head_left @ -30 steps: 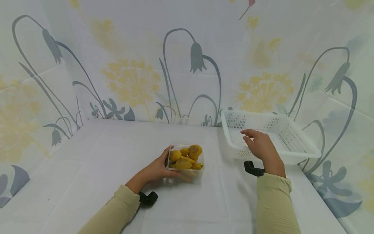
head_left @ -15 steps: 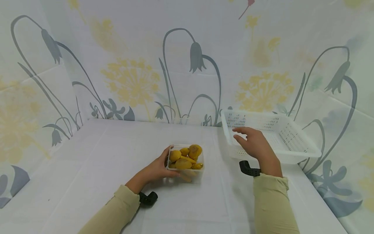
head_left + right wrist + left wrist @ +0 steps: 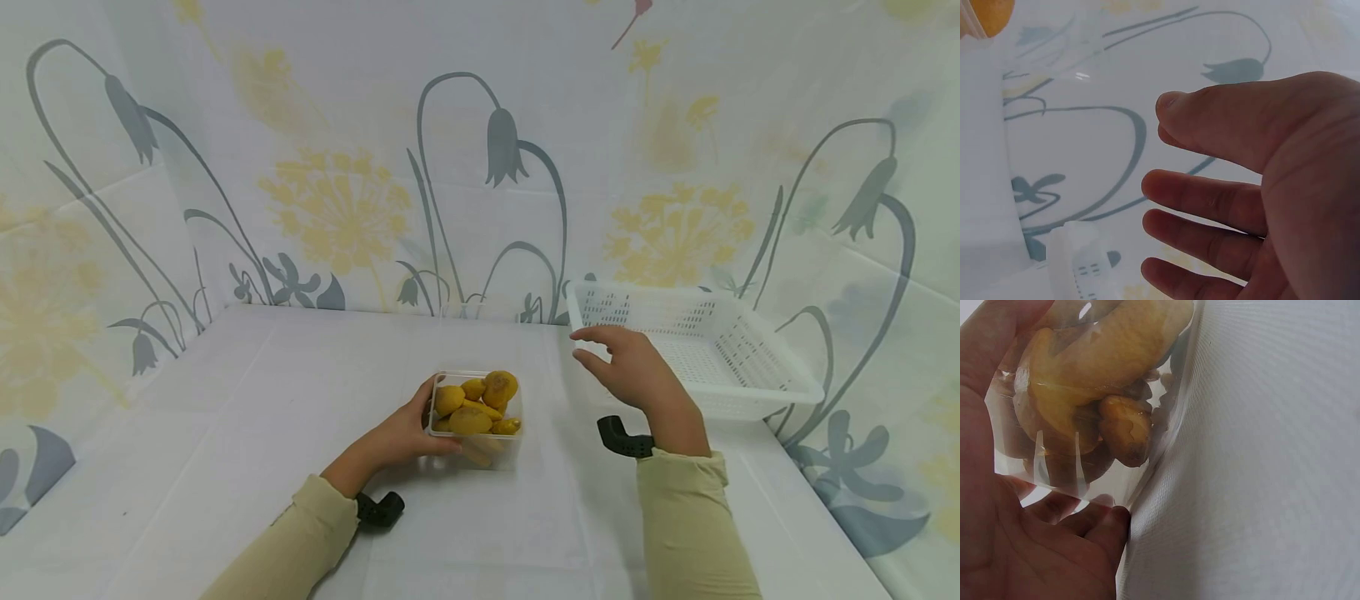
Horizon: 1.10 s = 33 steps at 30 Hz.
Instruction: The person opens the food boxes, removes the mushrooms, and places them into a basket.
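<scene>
Nearest the viewer, the left sleeve [image 3: 288, 537] lies as half a second ago, while the right sleeve [image 3: 686, 525] and its black wrist device [image 3: 624, 437] show a shift leftward. The left wrist carries a matching device [image 3: 381, 508].

The left hand [image 3: 408, 429] is unchanged in position. It grips the left side of a clear plastic container [image 3: 504, 454], thumb along the near wall and fingers curled round the far left corner. The left wrist view confirms finger contact with the wall. The container stands on the white table [image 3: 225, 433], its place unaltered, and holds several yellow, knobbly pieces [image 3: 471, 420], some showing above the rim.

The right hand [image 3: 633, 371] registers the principal change: earlier it appears over the inside of the basket, now over the basket's left edge, closer to the container. Its thumb and fingers are spread apart and hold nothing. The container lies to the left of these fingertips and nearer the viewer, clear of contact.

The white perforated basket [image 3: 780, 392] remains where it was, at the right rear of the table. Behind everything hangs a pale backdrop [image 3: 337, 83] printed with grey and yellow flowers
</scene>
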Tool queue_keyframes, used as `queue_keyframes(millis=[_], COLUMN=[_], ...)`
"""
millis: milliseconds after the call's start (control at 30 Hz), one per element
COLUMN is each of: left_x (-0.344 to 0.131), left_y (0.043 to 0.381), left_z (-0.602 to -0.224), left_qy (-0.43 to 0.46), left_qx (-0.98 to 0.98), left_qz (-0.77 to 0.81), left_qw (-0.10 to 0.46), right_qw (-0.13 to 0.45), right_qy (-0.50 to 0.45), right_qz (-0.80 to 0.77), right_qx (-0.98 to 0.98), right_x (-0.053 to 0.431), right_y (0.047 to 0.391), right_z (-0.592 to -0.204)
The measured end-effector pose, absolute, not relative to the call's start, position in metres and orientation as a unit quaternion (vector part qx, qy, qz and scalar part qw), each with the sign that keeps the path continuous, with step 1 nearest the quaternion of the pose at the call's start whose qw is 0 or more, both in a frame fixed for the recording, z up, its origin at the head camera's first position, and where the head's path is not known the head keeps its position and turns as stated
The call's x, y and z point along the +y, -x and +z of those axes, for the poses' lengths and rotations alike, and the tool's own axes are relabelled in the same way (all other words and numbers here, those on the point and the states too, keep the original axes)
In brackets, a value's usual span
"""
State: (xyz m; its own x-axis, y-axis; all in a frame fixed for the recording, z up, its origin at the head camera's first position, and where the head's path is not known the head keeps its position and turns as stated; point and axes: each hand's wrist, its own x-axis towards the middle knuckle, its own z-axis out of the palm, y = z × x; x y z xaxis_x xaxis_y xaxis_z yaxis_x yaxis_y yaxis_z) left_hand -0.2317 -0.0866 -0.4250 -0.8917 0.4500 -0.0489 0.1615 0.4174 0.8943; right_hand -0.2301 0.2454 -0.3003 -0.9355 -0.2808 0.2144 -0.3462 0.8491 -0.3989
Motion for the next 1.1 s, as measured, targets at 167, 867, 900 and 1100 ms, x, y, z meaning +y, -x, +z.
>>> queue_keyframes(millis=[167,867,900,1100], left_x=[-0.087,-0.086,-0.086,-0.087], left_y=[0.232,0.231,0.231,0.233], left_z=[-0.425,-0.426,-0.426,-0.426], left_qy=[-0.181,-0.181,-0.180,-0.186], left_qx=[0.833,0.831,0.832,0.831], left_qz=[0.502,0.506,0.505,0.506], left_qw=[0.141,0.142,0.142,0.139], right_qw=[0.071,0.044,0.041,0.047], right_qy=[-0.183,-0.256,-0.261,-0.301], right_qz=[0.216,0.208,0.207,0.196], right_qx=[-0.956,-0.943,-0.942,-0.932], right_x=[0.235,0.188,0.186,0.175], right_y=[0.228,0.217,0.216,0.214], right_z=[-0.299,-0.304,-0.304,-0.308])
